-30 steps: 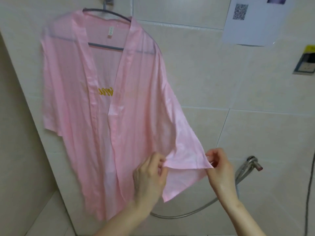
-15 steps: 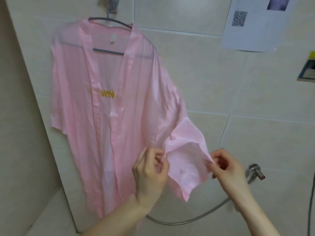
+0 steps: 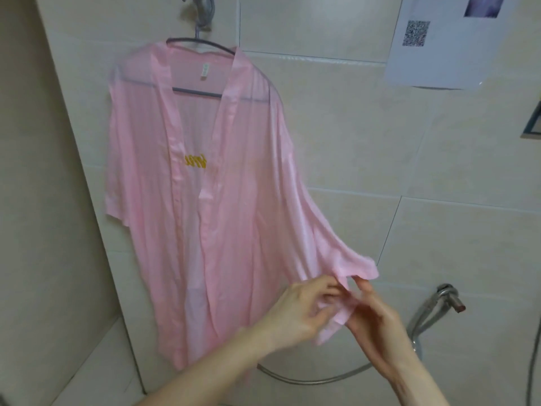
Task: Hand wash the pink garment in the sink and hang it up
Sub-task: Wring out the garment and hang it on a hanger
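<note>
The pink garment (image 3: 240,183), a thin short-sleeved robe with yellow lettering at the chest, hangs open-fronted on a grey hanger (image 3: 202,42) from a wall hook (image 3: 200,13). Its right sleeve is pulled out toward me. My left hand (image 3: 304,312) pinches the sleeve's hem from the left with fingertips. My right hand (image 3: 377,320) holds the same hem from the right, fingers curled into the bunched cloth. The two hands are close together below the sleeve opening. No sink is in view.
Beige wall tiles surround the robe. A metal tap fitting (image 3: 448,294) with a flexible hose (image 3: 316,376) sits on the wall just right of my hands. A paper sheet with a QR code (image 3: 439,42) is taped up at the upper right. A tiled ledge (image 3: 96,367) runs at the lower left.
My hands have come together, bunching the sleeve hem that was stretched wide between them. The view has shifted, so the robe sits further right and lower in frame.
</note>
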Action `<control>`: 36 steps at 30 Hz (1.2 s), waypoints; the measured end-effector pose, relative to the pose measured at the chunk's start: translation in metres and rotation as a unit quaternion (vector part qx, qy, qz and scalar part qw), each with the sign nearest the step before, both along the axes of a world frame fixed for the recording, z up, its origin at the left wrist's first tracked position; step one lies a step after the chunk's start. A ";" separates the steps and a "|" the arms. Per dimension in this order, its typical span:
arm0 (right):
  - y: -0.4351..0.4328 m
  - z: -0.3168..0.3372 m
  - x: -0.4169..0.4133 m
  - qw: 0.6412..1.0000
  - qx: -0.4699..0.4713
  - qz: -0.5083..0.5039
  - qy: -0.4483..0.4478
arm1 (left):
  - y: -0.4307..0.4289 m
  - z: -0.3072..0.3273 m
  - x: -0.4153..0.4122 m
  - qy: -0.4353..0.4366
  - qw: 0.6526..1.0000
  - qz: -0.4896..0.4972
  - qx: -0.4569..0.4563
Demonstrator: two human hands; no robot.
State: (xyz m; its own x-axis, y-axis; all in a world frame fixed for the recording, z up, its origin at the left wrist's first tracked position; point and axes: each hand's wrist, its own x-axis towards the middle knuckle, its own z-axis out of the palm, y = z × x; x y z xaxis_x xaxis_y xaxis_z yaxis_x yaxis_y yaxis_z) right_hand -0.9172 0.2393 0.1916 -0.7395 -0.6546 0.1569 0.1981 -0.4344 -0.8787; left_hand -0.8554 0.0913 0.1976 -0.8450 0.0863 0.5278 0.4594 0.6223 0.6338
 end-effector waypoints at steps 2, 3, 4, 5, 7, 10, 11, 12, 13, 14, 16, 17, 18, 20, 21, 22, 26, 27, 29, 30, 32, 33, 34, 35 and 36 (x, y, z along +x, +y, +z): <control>0.000 -0.008 -0.013 0.987 0.112 -0.097 0.054 | -0.028 -0.003 -0.010 -0.006 0.997 0.050 0.066; -0.001 -0.010 -0.021 0.971 0.161 -0.157 0.075 | -0.049 -0.003 -0.017 0.023 0.987 0.119 0.106; 0.000 -0.012 -0.029 0.955 0.193 -0.209 0.086 | -0.074 -0.003 -0.026 0.056 0.964 0.212 0.154; 0.002 -0.012 -0.037 0.942 0.203 -0.254 0.083 | -0.102 -0.002 -0.032 0.080 0.924 0.320 0.195; 0.008 -0.006 -0.049 0.928 0.198 -0.305 0.085 | -0.159 0.001 -0.045 0.036 0.842 0.487 0.228; 0.011 0.011 -0.052 0.956 0.231 -0.145 0.104 | -0.211 0.004 -0.060 -0.073 0.829 0.461 0.308; 0.011 0.012 -0.054 0.959 0.240 -0.116 0.099 | -0.219 0.004 -0.064 -0.086 0.834 0.417 0.351; 0.010 0.013 -0.059 0.952 0.243 -0.155 0.102 | -0.226 0.001 -0.066 -0.100 0.840 0.385 0.368; 0.011 0.015 -0.066 0.929 0.254 -0.241 0.117 | -0.231 0.000 -0.068 -0.112 0.849 0.375 0.355; 0.014 0.017 -0.072 0.911 0.259 -0.293 0.129 | -0.236 -0.003 -0.069 -0.119 0.863 0.378 0.313; 0.013 0.025 -0.072 0.938 0.263 -0.178 0.136 | -0.237 -0.004 -0.067 -0.104 0.884 0.395 0.228; 0.011 0.025 -0.071 0.952 0.260 -0.100 0.126 | -0.236 -0.005 -0.066 -0.091 0.889 0.403 0.200; 0.010 0.024 -0.074 0.952 0.265 -0.099 0.120 | -0.232 -0.004 -0.065 -0.082 0.896 0.389 0.199; 0.015 0.024 -0.087 0.925 0.275 -0.224 0.134 | -0.219 0.002 -0.057 -0.139 0.913 0.279 0.262; 0.018 0.023 -0.093 0.920 0.273 -0.247 0.136 | -0.212 0.006 -0.049 -0.208 0.910 0.181 0.311; 0.019 0.025 -0.094 0.938 0.258 -0.194 0.124 | -0.211 0.008 -0.043 -0.269 0.891 0.087 0.356; 0.016 0.023 -0.098 0.944 0.244 -0.200 0.100 | -0.225 0.018 -0.032 -0.213 0.895 0.206 0.333; 0.018 0.023 -0.100 0.930 0.237 -0.259 0.108 | -0.231 0.017 -0.030 -0.167 0.891 0.312 0.286; 0.017 0.027 -0.103 0.962 0.178 -0.196 0.067 | -0.236 0.020 -0.028 -0.167 0.902 0.301 0.262; 0.015 0.028 -0.101 0.978 0.156 -0.135 0.043 | -0.236 0.023 -0.023 -0.228 0.912 0.186 0.284; 0.011 0.026 -0.105 0.975 0.172 -0.138 0.030 | -0.237 0.030 -0.010 -0.315 0.899 0.071 0.295; 0.011 0.025 -0.109 0.964 0.185 -0.186 0.047 | -0.241 0.031 -0.010 -0.303 0.908 0.109 0.268; 0.011 0.023 -0.114 0.952 0.192 -0.229 0.062 | -0.245 0.032 -0.011 -0.242 0.915 0.202 0.252; 0.012 0.022 -0.118 0.949 0.204 -0.228 0.077 | -0.246 0.033 -0.011 -0.179 0.908 0.313 0.212; 0.011 0.023 -0.119 0.958 0.209 -0.179 0.079 | -0.247 0.032 -0.010 -0.145 0.899 0.363 0.196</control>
